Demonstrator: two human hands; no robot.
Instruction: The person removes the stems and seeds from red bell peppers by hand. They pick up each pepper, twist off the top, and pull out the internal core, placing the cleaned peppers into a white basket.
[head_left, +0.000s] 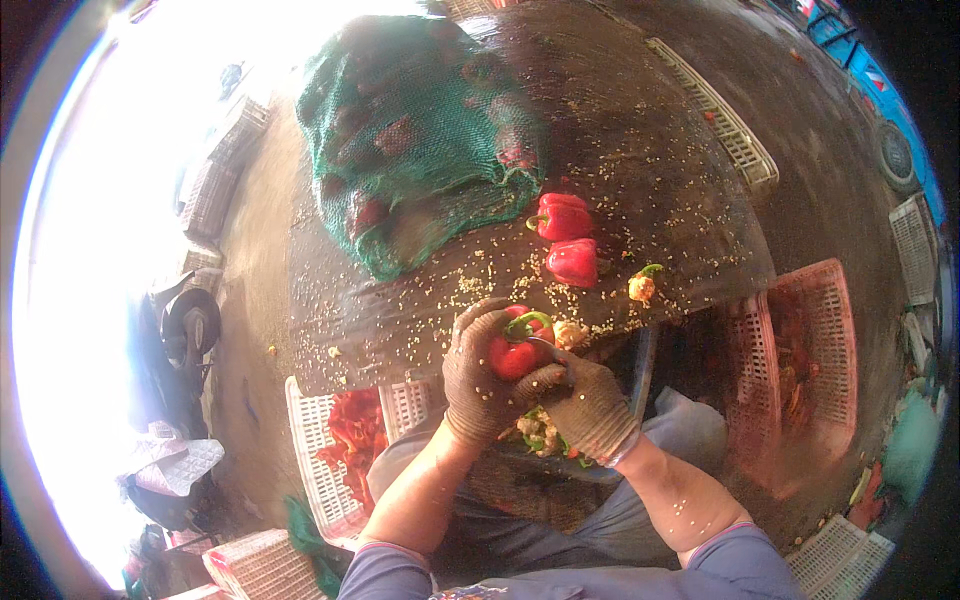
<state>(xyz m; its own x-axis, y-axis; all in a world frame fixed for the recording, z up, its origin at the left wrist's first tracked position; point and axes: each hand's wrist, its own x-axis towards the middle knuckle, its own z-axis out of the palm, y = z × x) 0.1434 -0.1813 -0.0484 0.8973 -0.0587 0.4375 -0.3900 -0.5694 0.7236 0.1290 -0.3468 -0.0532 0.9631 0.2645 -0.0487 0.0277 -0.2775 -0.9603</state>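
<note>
Head view, going left to right: the left hand [478, 375], in a brown knit glove, has its grip wrapped around a glossy red bell pepper with a curled green stem [517, 350], held just above the near edge of the dark, seed-strewn surface [640, 170]. The pepper's stem-to-base axis tilts up and away, stem uppermost. The right hand [590, 405], gloved likewise, pinches a small metal blade [545, 347] against the pepper's stem end (its tip is hard to make out), touching the fruit from the right.
</note>
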